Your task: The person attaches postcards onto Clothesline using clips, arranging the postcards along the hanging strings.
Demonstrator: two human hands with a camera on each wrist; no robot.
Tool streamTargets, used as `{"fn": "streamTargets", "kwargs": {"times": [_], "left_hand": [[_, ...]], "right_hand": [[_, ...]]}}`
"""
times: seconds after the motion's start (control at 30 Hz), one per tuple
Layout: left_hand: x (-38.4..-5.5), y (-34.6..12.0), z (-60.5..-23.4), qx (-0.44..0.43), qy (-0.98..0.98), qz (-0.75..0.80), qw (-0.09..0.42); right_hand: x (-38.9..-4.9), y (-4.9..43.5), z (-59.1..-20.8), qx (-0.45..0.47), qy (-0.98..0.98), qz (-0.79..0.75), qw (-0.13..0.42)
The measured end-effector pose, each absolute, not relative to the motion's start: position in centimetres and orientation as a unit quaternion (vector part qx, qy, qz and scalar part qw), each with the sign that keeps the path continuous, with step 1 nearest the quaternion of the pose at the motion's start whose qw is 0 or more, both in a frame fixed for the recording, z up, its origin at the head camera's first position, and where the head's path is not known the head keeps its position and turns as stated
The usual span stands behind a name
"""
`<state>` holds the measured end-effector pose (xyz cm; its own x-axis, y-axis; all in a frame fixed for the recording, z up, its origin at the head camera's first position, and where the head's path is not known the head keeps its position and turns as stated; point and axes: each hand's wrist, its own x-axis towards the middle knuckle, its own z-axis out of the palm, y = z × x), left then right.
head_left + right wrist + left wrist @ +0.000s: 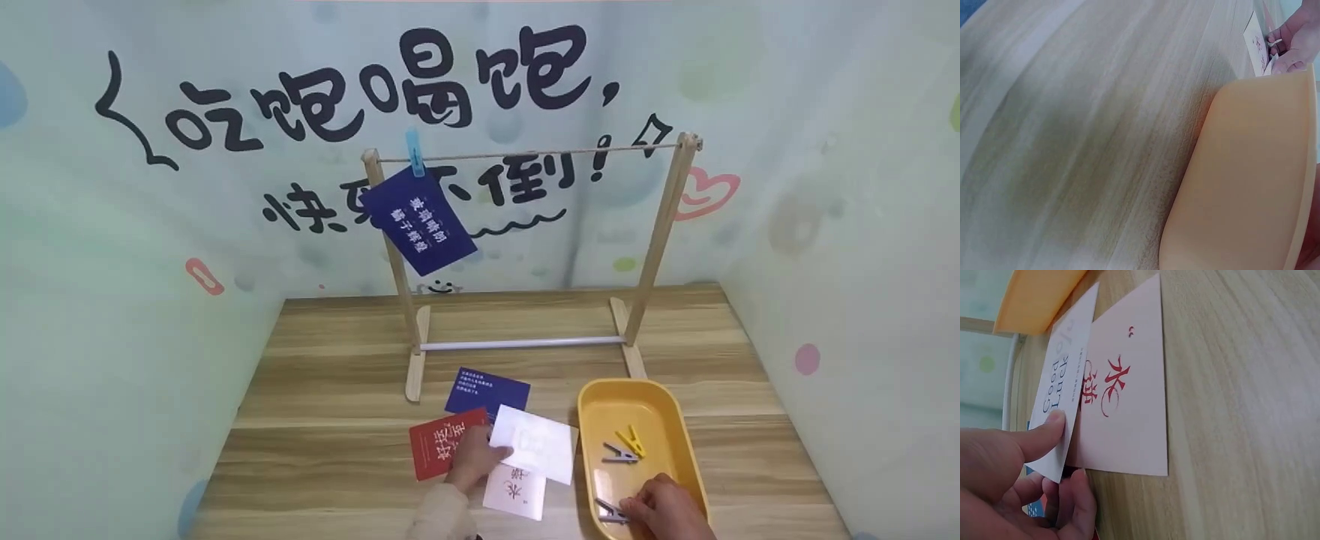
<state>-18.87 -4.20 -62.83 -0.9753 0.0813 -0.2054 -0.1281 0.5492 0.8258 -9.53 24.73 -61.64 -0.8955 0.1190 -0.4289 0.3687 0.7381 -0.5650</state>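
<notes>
My left hand (472,457) pinches a white card (536,442) by its left edge, thumb on top. In the left wrist view this card (1064,377) is tilted up, with "Good Luck" lettering. Partly under it lies a pale pink card (516,493) with red characters. A red card (431,446) lies beneath my left hand, and a dark blue card (487,390) sits behind. My right hand (664,506) is inside the yellow tray (587,420), its fingertips pinching the end of a grey clothespin (611,511). The tray's wall hides most of this hand in the right wrist view.
Another grey clothespin (619,453) and a yellow clothespin (631,442) lie in the tray. Behind stands a wooden frame (660,240) with a string (525,154) across its top. A blue clothespin (415,154) holds a dark blue card (420,221) at the string's left end.
</notes>
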Motion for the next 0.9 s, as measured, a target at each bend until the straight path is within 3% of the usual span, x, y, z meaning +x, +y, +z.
{"fn": "streamTargets", "kwargs": {"times": [0.53,0.9], "left_hand": [[-18.8,-6.1,-62.6,-0.04,0.844,0.511,0.155],[-18.7,-7.1,-63.0,-0.011,0.829,0.534,0.166]], "right_hand": [[-9.9,24.6,-61.2,0.158,0.907,-0.351,0.172],[-9.6,24.7,-60.8,0.139,0.913,-0.352,0.154]]}}
